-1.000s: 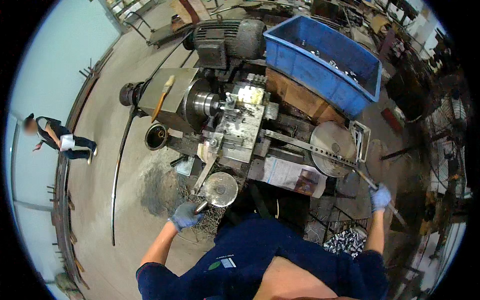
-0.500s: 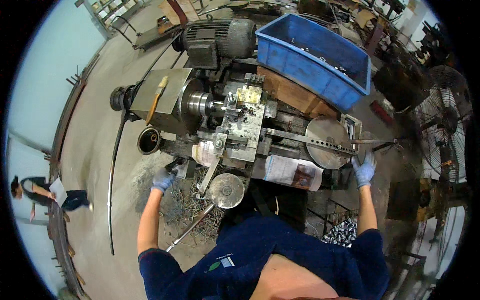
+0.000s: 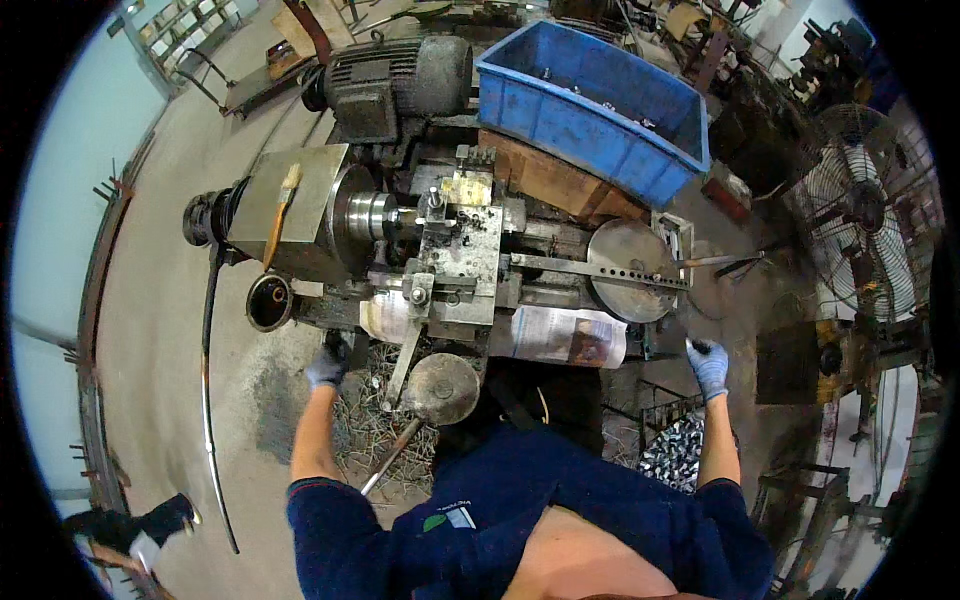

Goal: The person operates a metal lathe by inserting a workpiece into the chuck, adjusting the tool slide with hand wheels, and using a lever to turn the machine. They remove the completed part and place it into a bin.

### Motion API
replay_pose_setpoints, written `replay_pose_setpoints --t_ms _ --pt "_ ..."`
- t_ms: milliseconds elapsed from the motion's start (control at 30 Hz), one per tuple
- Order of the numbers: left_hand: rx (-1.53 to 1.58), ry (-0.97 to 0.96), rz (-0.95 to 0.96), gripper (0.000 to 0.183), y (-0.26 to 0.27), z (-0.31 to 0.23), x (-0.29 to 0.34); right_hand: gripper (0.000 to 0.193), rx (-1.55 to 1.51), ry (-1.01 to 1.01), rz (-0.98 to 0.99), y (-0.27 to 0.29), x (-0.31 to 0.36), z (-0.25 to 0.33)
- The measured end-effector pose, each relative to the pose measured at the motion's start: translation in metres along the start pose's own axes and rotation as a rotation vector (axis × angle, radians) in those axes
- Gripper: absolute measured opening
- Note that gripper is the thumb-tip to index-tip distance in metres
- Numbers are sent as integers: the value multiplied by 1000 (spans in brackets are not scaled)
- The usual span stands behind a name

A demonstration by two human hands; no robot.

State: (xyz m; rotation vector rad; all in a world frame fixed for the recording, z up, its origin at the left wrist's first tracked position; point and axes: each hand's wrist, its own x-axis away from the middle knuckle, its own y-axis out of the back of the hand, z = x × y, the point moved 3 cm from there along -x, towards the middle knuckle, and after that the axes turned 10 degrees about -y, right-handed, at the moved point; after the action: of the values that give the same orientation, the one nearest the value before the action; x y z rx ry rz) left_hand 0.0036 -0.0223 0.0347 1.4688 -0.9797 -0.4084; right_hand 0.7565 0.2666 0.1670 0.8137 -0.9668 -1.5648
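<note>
My left hand (image 3: 326, 368), in a blue-grey glove with darkened fingers, is closed low at the left front of a small lathe (image 3: 470, 250). Whatever its fingers grip is lost against dark machine parts. On the right, my gloved right hand (image 3: 709, 370) is raised beside the machine's right end, apart from the long perforated lever (image 3: 600, 270). Its fingers are curled, and anything in them is too small to make out. A round metal disc (image 3: 632, 285) lies under the lever. Another disc-ended arm (image 3: 443, 388) stands in front. The bright chuck (image 3: 372, 216) is at the left.
A blue bin (image 3: 590, 115) with a few small metal parts stands behind the lathe, beside a motor (image 3: 400, 85). A brush (image 3: 283, 215) lies on the headstock. Metal shavings (image 3: 365, 425) cover the floor, shiny parts (image 3: 675, 450) fill a crate, and a fan (image 3: 865, 210) stands right.
My right hand has come down and away from the lever's end. The left hand stays low by the lathe. The view has shifted; the walking person at left is now lower in the picture.
</note>
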Motion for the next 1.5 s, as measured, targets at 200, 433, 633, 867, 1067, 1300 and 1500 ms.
replay_pose_setpoints --t_ms 200,433,633,867,1067,1300,1500 --pt "-74 -80 60 43 -7 42 -18 29 -140 349 -46 64 -24 173" --pt "385 -126 -13 39 107 57 20 44 -191 1082 211 52 65 451" --pt "159 -14 -535 34 264 92 128 51 615 1347 368 -38 131 574" --pt "129 345 -437 48 176 224 196 51 389 1325 427 -66 118 587" --pt "-95 400 -574 45 188 184 185 49 317 1235 597 -52 109 593" --pt "4 361 -672 43 174 87 206 59 638 1344 460 -67 133 596" --pt "170 403 -470 38 182 65 207 54 656 1276 452 -59 133 595"
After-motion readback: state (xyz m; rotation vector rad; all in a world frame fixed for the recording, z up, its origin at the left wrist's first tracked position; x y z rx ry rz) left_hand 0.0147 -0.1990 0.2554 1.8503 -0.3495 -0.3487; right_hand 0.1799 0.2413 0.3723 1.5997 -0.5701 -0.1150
